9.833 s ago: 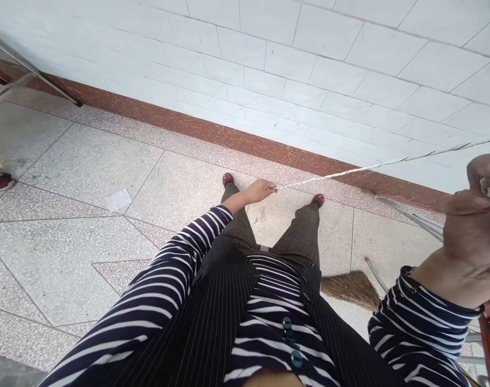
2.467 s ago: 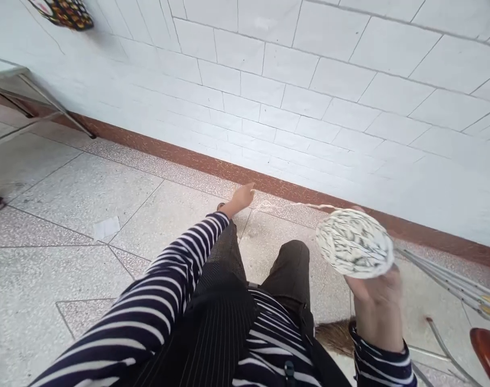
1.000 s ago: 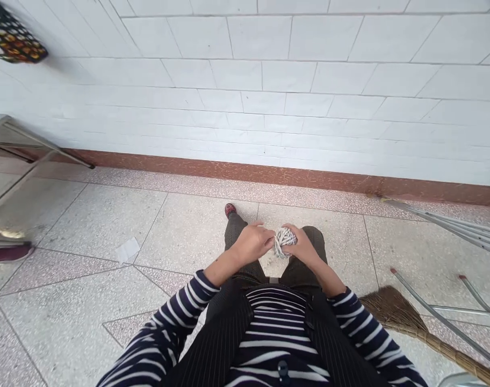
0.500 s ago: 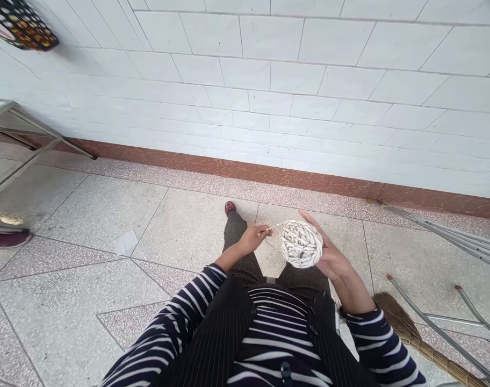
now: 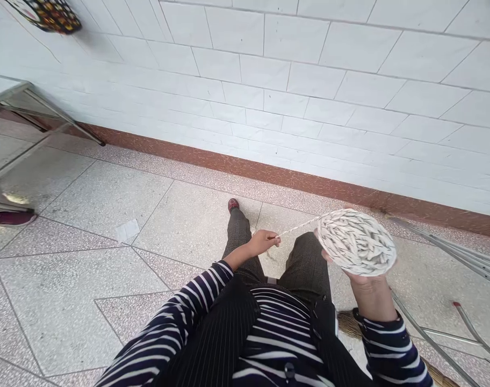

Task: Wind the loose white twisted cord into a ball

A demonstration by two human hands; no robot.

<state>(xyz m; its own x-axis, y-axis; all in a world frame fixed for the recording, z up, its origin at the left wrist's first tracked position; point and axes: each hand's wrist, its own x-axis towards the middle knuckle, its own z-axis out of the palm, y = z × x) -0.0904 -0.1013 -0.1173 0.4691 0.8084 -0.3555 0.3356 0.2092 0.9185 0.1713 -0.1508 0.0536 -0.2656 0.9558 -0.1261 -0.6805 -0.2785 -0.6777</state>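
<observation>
A ball of thick white cord with dark flecks rests in my right hand. That palm supports it from behind and below, with a few fingertips showing at the ball's left edge and the rest of the fingers hidden. From the ball's upper left side a single strand of cord runs taut to my left hand. My left thumb and fingers are closed in a pinch on this strand, in front of my left thigh. A short loose end seems to hang under the left hand, too faint to make out fully.
A white tiled wall with a brown skirting band stands ahead. At left are a metal-framed table and another person's shoe. A paper scrap lies on the floor. Metal tubing and a broom are at right.
My right hand has moved right and raised the ball nearer the camera, turning it. The strand between the hands is longer. My left hand has shifted slightly right and down.
</observation>
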